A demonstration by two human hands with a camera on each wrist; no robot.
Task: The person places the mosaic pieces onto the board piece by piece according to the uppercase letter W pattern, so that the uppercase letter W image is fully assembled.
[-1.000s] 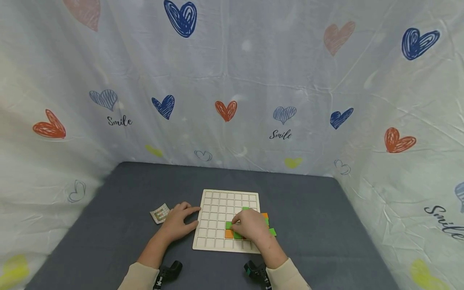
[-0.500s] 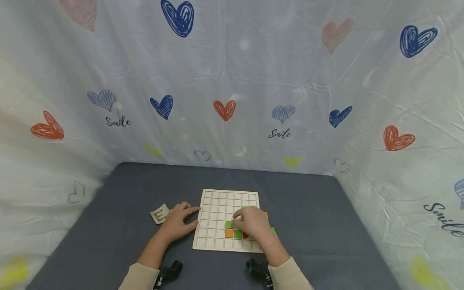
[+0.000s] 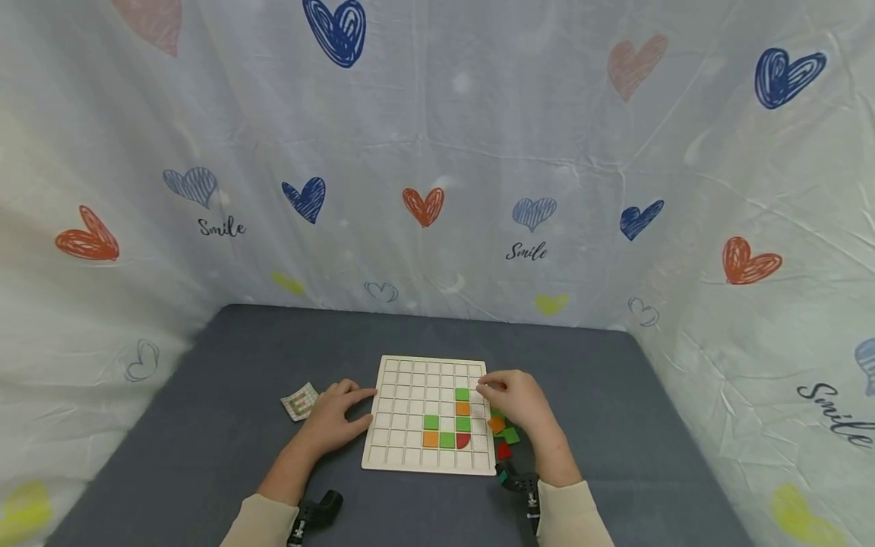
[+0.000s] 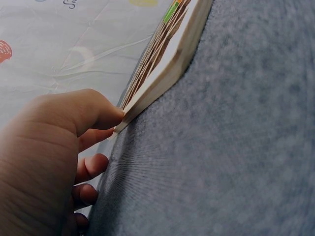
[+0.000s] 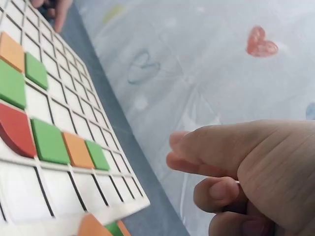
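A pale wooden grid board (image 3: 403,410) lies on the table. Several green and orange square tiles, among them a green tile (image 3: 446,440) and an orange tile (image 3: 430,439), form a U in its cells, with a red rounded tile (image 3: 462,441) at one corner. My left hand (image 3: 335,418) touches the board's left edge with thumb and index finger. Over the board's right edge, my right hand (image 3: 522,399) has thumb and index tips close together. No tile shows between them in the right wrist view, where the other fingers (image 5: 216,191) are loosely bent.
Loose tiles lie beside the board's right edge, among them an orange one (image 3: 497,424), a green one (image 3: 510,435) and a red one (image 3: 504,450). A small patterned card (image 3: 298,401) lies left of my left hand. A heart-printed curtain (image 3: 472,152) surrounds the dark table (image 3: 629,425).
My right hand has left the tiles on the board and moved right to the board's edge, uncovering the laid tiles and the loose pile. My left hand has stayed at the board's left edge.
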